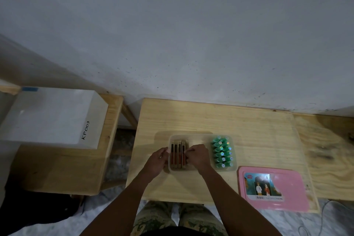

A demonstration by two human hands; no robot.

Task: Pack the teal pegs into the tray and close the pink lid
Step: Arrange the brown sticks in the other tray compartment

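The teal pegs [222,152] stand packed in the tray [199,138], centre frame; left hand [157,161] grips its left rim, right hand [197,156] pinches a slim box [177,154] inside; pink lid [293,188] lies lower right on the worktop [210,117], not yet closed.

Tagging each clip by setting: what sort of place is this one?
Probably a makeshift indoor workstation: a bare plywood table against a speckled plaster wall, beside a white box marked KP003.

Forearms reach toward 12 o'clock. Left hand [157,163] grips 9 o'clock wall of clear plastic tray [197,139]; right hand [198,156], fingers curled, pinches slim brown-and-red box [183,146].
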